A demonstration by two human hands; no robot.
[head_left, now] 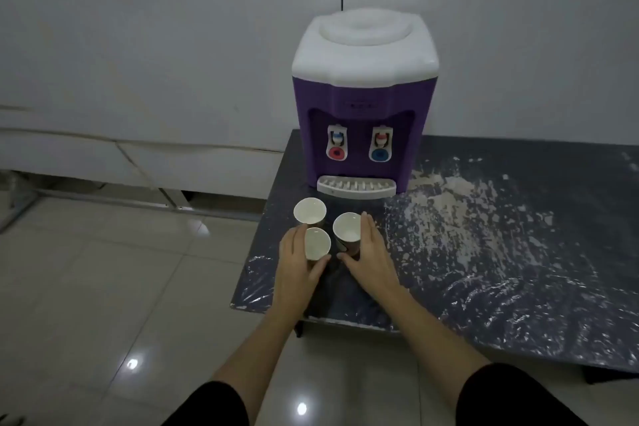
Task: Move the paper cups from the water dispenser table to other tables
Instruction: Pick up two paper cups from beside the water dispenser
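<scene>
At the frame's centre, below the purple water dispenser [364, 107] on the dark table [501, 252], the left hand [299, 261] curls its fingers around the nearest paper cup [317, 243], the right hand [371, 252], fingers pressed together, cups a second paper cup [346, 226], and a third paper cup [309, 211] stands free just above them.

A: Your tabletop [484, 252] looks dark, glossy, smeared with chalky white patches.

B: And you've got matt white paper cups [310, 212], a smooth plastic dispenser [363, 93], shiny floor tiles [103, 270].
</scene>
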